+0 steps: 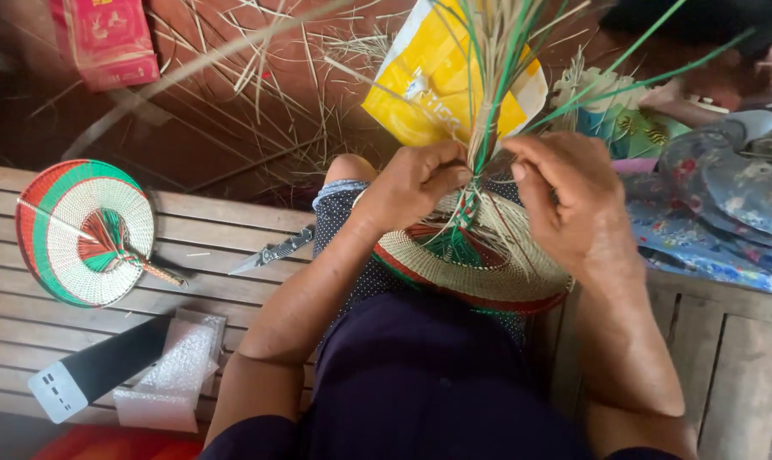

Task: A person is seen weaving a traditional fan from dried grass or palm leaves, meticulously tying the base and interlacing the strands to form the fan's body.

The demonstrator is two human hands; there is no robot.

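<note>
With our left hand [416, 181] and right hand [569, 200] both pinched shut on the strands [488, 111] above the half-woven fan [479, 268] on our lap, we judge a slackened pinch could loosen the weave, and our fingertips hide the binding point.

I sit in a home weaving spot, loose straw [258, 77] strewn on the floor beyond my slatted wooden bench [207, 255].
</note>
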